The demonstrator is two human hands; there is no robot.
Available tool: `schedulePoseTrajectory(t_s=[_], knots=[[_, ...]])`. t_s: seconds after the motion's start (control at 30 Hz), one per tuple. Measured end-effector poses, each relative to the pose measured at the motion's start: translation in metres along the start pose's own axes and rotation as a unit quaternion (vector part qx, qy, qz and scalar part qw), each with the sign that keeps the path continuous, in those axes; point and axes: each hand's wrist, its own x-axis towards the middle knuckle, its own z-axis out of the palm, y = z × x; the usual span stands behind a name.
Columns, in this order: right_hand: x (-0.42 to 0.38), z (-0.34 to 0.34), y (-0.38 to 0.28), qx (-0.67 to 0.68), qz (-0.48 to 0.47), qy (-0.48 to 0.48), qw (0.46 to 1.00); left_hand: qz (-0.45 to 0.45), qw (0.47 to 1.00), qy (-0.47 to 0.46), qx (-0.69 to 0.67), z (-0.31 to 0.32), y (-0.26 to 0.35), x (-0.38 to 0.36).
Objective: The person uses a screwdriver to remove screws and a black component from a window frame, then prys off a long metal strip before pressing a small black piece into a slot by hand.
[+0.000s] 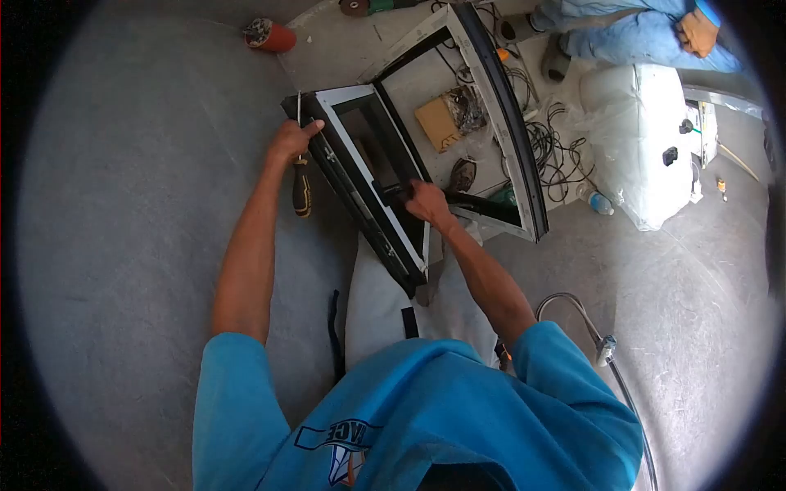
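Observation:
A window unit with black and white frame stands in front of me, its sash [332, 159] swung out from the outer frame [499, 98]. My left hand [293, 141] is closed around a screwdriver [302, 190], whose dark handle with yellow marks points down. The thumb of that hand lies against the sash's upper left corner. At the inner side of the sash, my right hand [427, 203] is wrapped round a black window handle [393, 190]. Its fingertips are partly hidden.
Inside the outer frame's outline lies a cardboard box [440, 123] with small parts. Black cables [553, 147], a water bottle [598, 200] and a plastic-wrapped white bundle [643, 147] are at right. Another person's hand [697, 33] is at top right. A red pot [270, 36] stands top left.

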Motion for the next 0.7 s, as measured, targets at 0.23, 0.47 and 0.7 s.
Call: schedulePoseTrajectory(t_s=[0.23,0.47,0.7], knots=[[-0.082,-0.025,-0.032,0.047,0.1,-0.063,0.992,0.02,0.999,-0.034,-0.033,-0.002,0.006,-0.003],[-0.072,-0.021,0.001,0.171,0.026,-0.108,0.979,0.025,0.999,-0.025,-0.039,-0.003,0.009,-0.007],[-0.043,-0.023,0.019,0.075,-0.066,-0.134,0.986,-0.001,0.999,-0.04,-0.017,-0.003,0.008,-0.003]])
